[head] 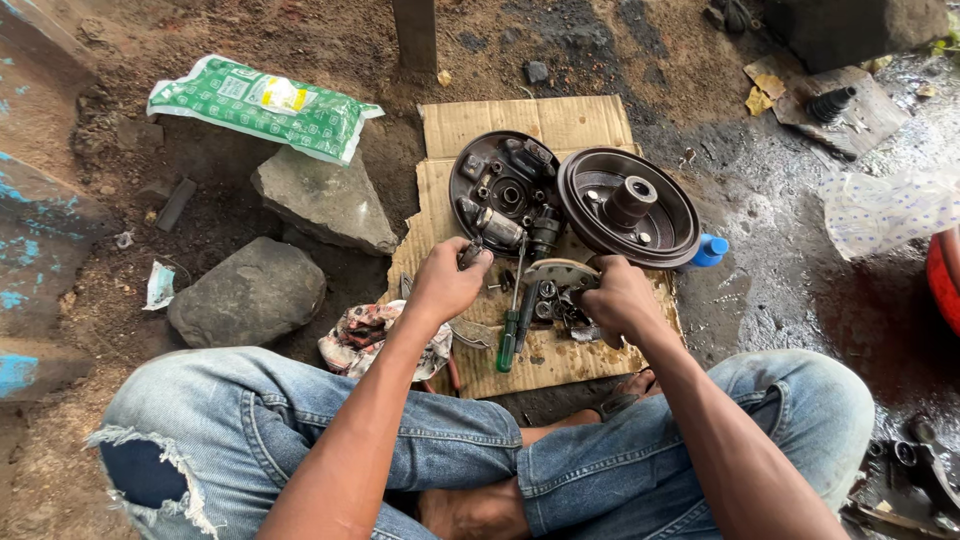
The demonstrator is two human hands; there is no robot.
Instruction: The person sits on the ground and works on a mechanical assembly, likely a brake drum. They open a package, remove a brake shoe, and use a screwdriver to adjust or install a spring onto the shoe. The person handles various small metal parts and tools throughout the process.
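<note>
brown corrugated cardboard sheet (pixel 560 125) covers the dirt ground and carries the parts. our left hand (pixel 447 285) has its fingers curled shut around a small dark metal piece (pixel 470 254), just near of the round dark backing plate with its wheel cylinder (pixel 505 195). our right hand (pixel 620 298) has its fingers closed over the right end of a curved grey brake shoe (pixel 560 272), which lies between the two hands with its long axis running left to right. the right hand touches the shoe; the left hand is just beside its left end. a green-handled screwdriver (pixel 512 330) lies between the hands, its axis running near to far. the dark ribbed brake drum (pixel 630 205) sits far of the right hand.
</note>
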